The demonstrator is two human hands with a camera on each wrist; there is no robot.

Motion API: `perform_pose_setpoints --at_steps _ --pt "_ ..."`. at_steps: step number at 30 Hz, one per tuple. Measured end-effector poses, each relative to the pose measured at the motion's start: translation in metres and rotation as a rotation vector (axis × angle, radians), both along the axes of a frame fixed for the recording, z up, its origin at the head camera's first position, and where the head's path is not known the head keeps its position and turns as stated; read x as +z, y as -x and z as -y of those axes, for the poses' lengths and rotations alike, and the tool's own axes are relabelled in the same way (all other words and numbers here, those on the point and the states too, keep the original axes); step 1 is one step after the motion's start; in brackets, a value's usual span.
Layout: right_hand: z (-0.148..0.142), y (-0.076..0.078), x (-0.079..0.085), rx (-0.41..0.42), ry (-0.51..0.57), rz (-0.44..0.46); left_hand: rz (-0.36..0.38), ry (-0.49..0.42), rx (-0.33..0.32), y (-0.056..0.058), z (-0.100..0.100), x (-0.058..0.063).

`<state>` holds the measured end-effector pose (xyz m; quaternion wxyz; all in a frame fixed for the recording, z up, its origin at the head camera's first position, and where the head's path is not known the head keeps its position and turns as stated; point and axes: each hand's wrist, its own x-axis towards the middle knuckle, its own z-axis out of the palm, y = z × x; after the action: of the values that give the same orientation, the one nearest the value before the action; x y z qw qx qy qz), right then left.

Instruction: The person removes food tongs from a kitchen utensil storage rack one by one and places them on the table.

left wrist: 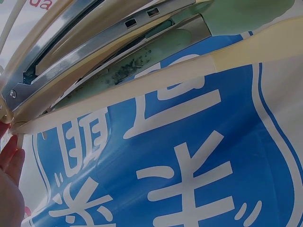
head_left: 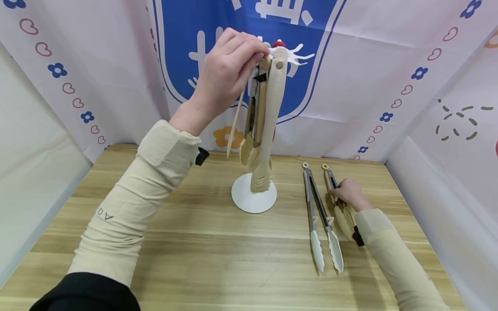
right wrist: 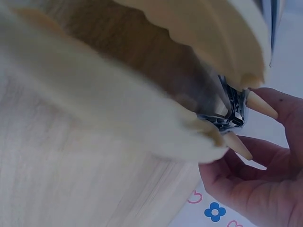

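My left hand (head_left: 233, 65) is raised at the top of a utensil stand, whose round white base (head_left: 249, 203) rests on the table. Its fingertips pinch the ring end of hanging metal-sided tongs (left wrist: 94, 61); the fingers partly hide this spot. Beside them hang a cream slotted turner (head_left: 268, 129) and a thin beige-handled utensil (head_left: 235, 125). At the right of the table my right hand (head_left: 350, 192) grips short tongs with cream tips (head_left: 342, 220), thumb and fingers on either side near the small beige tabs (right wrist: 239, 145). Those tongs lie low over the wood, tips toward me.
Longer tongs with white scalloped tips (head_left: 317, 248) lie spread on the wooden table (head_left: 202, 259), just left of my right hand. White branching hooks (head_left: 299, 55) and a red knob (head_left: 279, 43) top the stand. A printed cloth (head_left: 330, 129) hangs behind.
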<state>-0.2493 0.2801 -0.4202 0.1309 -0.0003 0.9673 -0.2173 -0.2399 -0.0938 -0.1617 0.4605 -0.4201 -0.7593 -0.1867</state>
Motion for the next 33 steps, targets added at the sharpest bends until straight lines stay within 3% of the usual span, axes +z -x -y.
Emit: perform_pose_setpoints --at_steps 8,16,25,33 --pt "0.001 0.000 0.000 0.002 -0.002 0.016 0.011 -0.005 -0.003 0.000 -0.001 0.000" --pt "0.007 -0.003 0.010 0.013 -0.014 0.048 -0.003 -0.006 -0.006 0.000 -0.001 0.000" --pt "0.029 -0.001 0.037 0.033 0.036 -0.159 0.005 -0.011 -0.002 0.000 -0.001 0.001" --pt "0.053 -0.004 0.067 0.021 0.118 -0.227 0.016 -0.015 -0.002 0.000 -0.001 0.001"
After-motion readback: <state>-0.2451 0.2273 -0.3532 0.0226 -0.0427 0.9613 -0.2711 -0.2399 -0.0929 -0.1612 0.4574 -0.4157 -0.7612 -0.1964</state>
